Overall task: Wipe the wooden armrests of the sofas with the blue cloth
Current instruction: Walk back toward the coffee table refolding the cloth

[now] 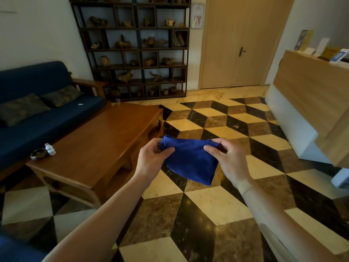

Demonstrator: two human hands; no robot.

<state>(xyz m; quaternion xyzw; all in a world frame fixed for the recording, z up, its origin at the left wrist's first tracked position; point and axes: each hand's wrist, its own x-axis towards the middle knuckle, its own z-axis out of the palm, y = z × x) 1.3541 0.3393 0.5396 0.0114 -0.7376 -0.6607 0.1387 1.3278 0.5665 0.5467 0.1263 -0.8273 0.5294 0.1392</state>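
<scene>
Above the checkered floor (188, 214), blue cloth (190, 159) folded, left hand (153, 154) pinching one top corner, right hand (224, 156) pinching the other, sofa (47, 118) with wooden armrest (88, 84) well apart at left.

No text is legible; print on the wall poster (197, 15) and counter leaflets (306, 40) blurs.

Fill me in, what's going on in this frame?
A person stands on the tiled floor holding a blue cloth up in front of them, pinched at its top corners by the left hand and the right hand. It hangs in the air and touches no furniture. The sofa sits off to the left behind the coffee table, and its wooden armrest is untouched, so wiping has not started.
</scene>
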